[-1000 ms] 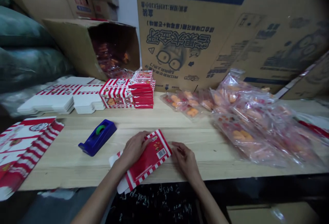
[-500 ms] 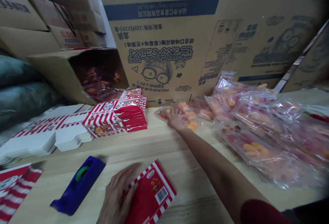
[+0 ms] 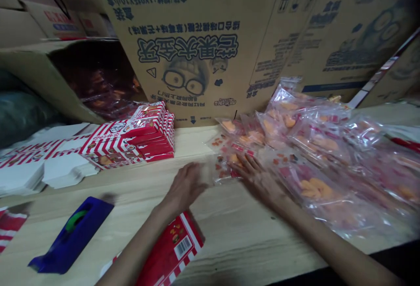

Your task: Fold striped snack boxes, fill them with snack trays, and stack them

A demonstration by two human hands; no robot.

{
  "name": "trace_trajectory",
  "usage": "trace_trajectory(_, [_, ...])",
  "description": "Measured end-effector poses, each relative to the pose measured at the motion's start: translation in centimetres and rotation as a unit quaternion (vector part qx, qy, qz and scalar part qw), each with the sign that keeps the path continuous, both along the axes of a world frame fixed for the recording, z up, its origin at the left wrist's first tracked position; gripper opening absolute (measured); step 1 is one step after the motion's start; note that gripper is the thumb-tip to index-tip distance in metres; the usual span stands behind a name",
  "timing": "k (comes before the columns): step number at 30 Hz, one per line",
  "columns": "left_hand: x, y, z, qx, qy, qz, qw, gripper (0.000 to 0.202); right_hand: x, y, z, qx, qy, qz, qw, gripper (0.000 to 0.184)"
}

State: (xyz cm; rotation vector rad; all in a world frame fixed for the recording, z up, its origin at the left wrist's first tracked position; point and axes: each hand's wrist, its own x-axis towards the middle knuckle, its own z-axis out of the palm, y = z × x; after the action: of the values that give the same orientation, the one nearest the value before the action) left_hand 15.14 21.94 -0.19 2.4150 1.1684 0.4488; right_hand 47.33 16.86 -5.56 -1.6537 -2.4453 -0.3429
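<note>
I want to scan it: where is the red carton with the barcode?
In the head view, the red carton lies bottom centre-left, partly hidden behind the left forearm and right of the blue tape dispenser.

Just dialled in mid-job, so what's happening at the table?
The person's right hand is spread over a bag beside the bag pile. The left hand, blurred, is near that bag; I can't tell if it touches. A red carton lies partly beneath the left forearm, with the tape dispenser further left.
</note>
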Motion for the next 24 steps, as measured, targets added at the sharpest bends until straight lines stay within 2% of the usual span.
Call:
trace_trajectory(2, [3.8, 1.5, -1.1, -0.030, 0.073, -0.079, 0.994, 0.095, 0.2, -2.0, -0.4, -0.004, 0.009, -0.031, 0.999, 0.093])
trace_trajectory(3, [5.4, 1.9, -1.8, -0.029, 0.093, -0.112, 0.989, 0.100, 0.4, -2.9, -0.5, -0.005, 0.012, -0.047, 0.999, 0.096])
trace_trajectory(5, [7.8, 2.3, -3.3, 0.010, 0.102, -0.149, 0.984, 0.086, 0.8, -4.4, -0.7, -0.006, 0.015, -0.077, 0.997, 0.101])
trace_trajectory(7, [8.8, 2.5, -4.3, 0.078, 0.090, -0.164, 0.979, 0.065, 1.2, -5.6, -0.8, 0.000, 0.017, -0.105, 0.994, 0.104])
trace_trajectory(10, [7.6, 2.7, -4.5, 0.177, 0.068, -0.190, 0.963, 0.049, 1.2, -6.6, -0.8, 0.010, 0.039, -0.128, 0.991, 0.102])
trace_trajectory(13, [4.0, 2.8, -2.7, 0.245, 0.022, -0.188, 0.951, 0.041, 0.5, -6.6, -1.0, 0.013, 0.072, -0.133, 0.988, 0.100])
trace_trajectory(15, [1.1, 2.3, -0.8, 0.261, -0.032, -0.139, 0.955, 0.034, 0.0, -6.2, -1.5, 0.007, 0.089, -0.130, 0.988, 0.099])
trace_trajectory(18, [-2.8, 0.8, 2.0, 0.203, -0.165, 0.034, 0.965, 0.018, -0.6, -5.4, -2.7, -0.014, 0.133, -0.141, 0.981, 0.088])
trace_trajectory(20, [-4.7, -0.7, 3.4, 0.156, -0.235, 0.155, 0.947, 0.018, -1.1, -5.1, -3.3, -0.025, 0.192, -0.156, 0.969, 0.075])
trace_trajectory(21, [-5.5, -1.5, 3.9, 0.141, -0.256, 0.198, 0.936, 0.021, -1.5, -5.0, -3.3, -0.028, 0.239, -0.162, 0.957, 0.068])
trace_trajectory(24, [-7.3, -4.3, 4.4, 0.113, -0.291, 0.247, 0.917, 0.029, -3.6, -5.5, -1.7, -0.031, 0.387, -0.146, 0.910, 0.050])
